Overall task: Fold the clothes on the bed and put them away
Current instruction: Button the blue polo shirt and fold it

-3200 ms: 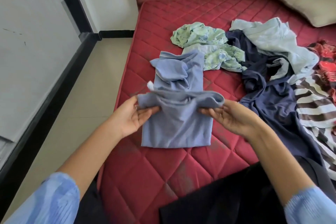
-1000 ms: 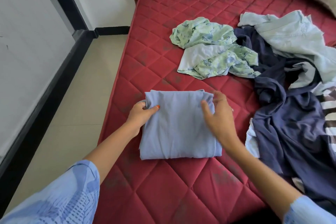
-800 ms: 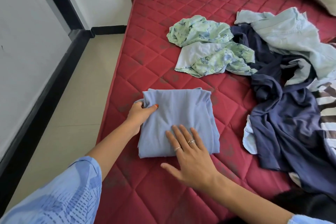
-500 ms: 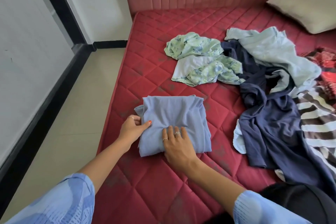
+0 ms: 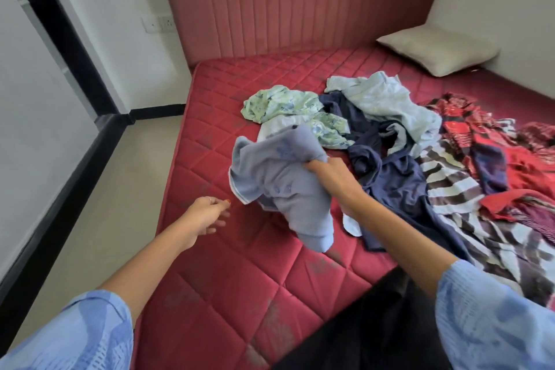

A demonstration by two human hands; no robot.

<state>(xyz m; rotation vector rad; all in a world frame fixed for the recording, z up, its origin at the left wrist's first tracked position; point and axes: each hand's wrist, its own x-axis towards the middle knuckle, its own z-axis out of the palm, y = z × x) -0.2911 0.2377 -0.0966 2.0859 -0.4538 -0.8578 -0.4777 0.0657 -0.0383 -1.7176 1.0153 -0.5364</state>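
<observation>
My right hand grips the light blue shirt and holds it bunched above the red quilted mattress; the shirt hangs loosely, no longer a flat square. Left of it, my left hand hovers over the mattress with loosely curled fingers and holds nothing. Behind the shirt lies a heap of unfolded clothes: a green floral garment, a pale blue shirt, a navy garment, a brown-and-white striped cloth and red patterned fabric.
A cream pillow lies at the head of the bed by the padded red headboard. Beige floor runs along the bed's left side, bounded by a white wall with black trim. Something black lies at the near bed edge.
The folded light blue shirt was lying flat under both hands; my right hand has now lifted it off the mattress, and my left hand has let go. The view has tilted up toward the headboard.
</observation>
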